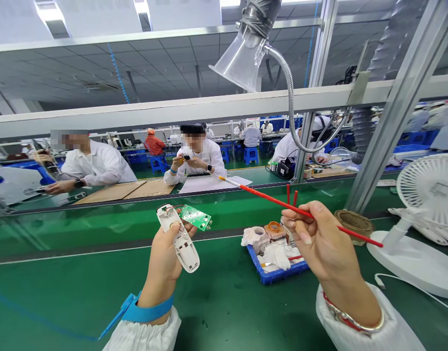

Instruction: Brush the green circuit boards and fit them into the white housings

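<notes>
My left hand (164,258) grips a white plastic device housing (183,246), open side up. A green circuit board (195,217) hangs off its top end, joined by thin wires. My right hand (321,239) holds a long red stick (278,203) between its fingers, with the pale tip pointing up and to the left. Beneath my right hand sits a blue tray (278,274) holding white cloth, white gloves and orange tape rolls. A blue strap (148,311) circles my left wrist, and a bracelet (351,317) circles my right.
Green matting covers the bench (216,292). At right stand a white fan (432,190) and a brown ring-shaped holder (353,225). A clear fume hood (242,63) hangs overhead on a flexible arm. Co-workers (198,158) sit across the line.
</notes>
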Motion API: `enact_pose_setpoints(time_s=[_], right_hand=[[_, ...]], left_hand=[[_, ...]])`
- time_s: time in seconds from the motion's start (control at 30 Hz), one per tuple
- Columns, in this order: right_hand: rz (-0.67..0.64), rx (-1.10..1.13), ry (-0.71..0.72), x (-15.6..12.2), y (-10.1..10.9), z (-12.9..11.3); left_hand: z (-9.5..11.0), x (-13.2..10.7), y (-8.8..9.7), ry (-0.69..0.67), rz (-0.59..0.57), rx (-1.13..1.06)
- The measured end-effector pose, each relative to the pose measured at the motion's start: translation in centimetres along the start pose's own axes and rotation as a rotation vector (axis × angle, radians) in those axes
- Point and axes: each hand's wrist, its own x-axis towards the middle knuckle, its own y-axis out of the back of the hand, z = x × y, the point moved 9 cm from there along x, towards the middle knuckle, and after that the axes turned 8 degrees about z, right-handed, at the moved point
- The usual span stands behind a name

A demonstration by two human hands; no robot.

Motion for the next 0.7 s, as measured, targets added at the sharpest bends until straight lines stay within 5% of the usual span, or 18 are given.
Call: enact_pose_setpoints(time_s=[0.17, 0.33, 0.43, 0.7], right_hand=[[0.032, 0.013, 0.042, 0.6, 0.4, -0.1], [0.035, -0.093, 0.153, 2.0, 1.7, -0.8], [0.023, -0.277, 0.287, 2.9, 3.3, -2.0], [0.169, -0.544, 0.704, 0.3, 11.4, -2.7]], left_hand=[[-2.4, -0.7, -0.7, 0.124, -0.033, 0.009], [-11.1, -5.7, -3.2, 0.402, -0.218, 0.037], [-15.2, -9.1, -3.9, 0.459, -0.318, 0.133], [-16.9, -9.8, -2.2, 0.494, -0.107, 0.119]])
